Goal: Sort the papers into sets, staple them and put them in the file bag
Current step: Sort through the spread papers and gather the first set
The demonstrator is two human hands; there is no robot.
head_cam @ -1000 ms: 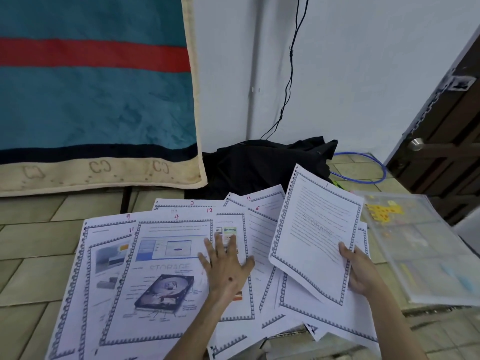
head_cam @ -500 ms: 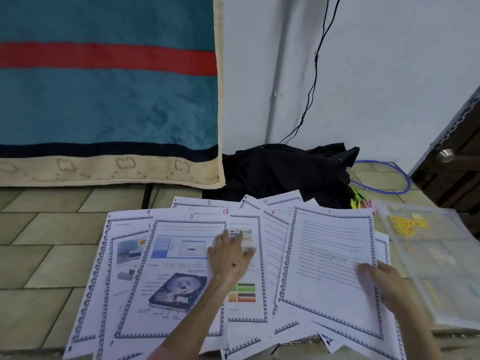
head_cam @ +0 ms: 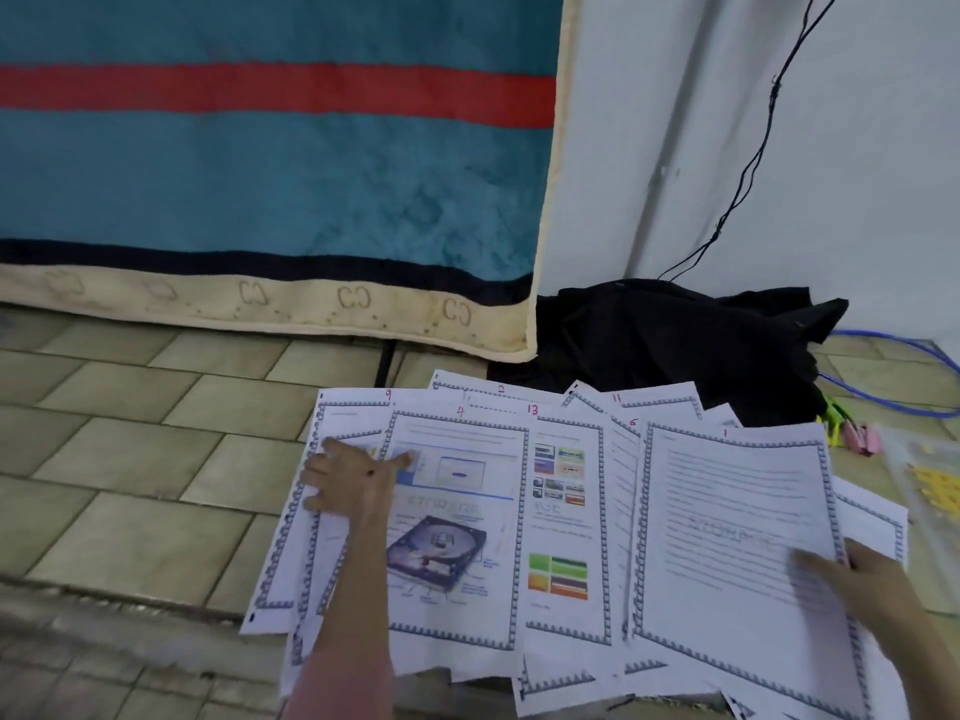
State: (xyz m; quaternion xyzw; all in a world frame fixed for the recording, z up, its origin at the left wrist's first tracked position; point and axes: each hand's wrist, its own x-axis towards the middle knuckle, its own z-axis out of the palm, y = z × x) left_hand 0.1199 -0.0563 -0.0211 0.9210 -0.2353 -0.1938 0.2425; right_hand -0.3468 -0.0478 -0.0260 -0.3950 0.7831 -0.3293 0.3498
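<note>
Nothing is sorted yet, as far as I can see: the papers (head_cam: 561, 511) lie fanned out loose on the floor, numbered pages 9, 4, 13, 6 and 1 overlapping. The left hand (head_cam: 349, 478) rests flat on the leftmost sheets, fingers spread. The right hand (head_cam: 862, 576) presses page 1's edge; its grip is too blurred to tell. The file bag (head_cam: 930, 491) waits at the right, just beside them; stapling and bagging remain

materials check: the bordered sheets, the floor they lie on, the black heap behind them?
Bordered sheets: thin matt printer paper, going by the printed text and the overlapping, slightly lifted edges.
Floor: glazed-looking ceramic tile, greenish-beige, with dark grout lines; glaze uncertain.
Black heap: soft woven fabric, probably clothing or a bag, judging by its folds and matt look.
</note>
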